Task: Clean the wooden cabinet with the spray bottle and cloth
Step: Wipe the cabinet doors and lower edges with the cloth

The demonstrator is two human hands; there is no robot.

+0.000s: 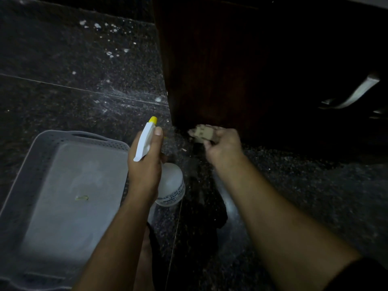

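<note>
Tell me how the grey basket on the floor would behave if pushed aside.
The grey basket looks like thin perforated plastic holding almost nothing, so probably light. Its wide flat base should slide, not tip, on the polished stone floor. The thin walls may flex if gripped one-handed.

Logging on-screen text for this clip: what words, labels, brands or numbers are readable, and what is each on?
"AGRI": possible fragment on the label of the spray bottle, which the left hand holds; uncertain.
Rest of that label: too blurred to read.
Cloth in the right hand, basket, cabinet: no text visible.
</note>
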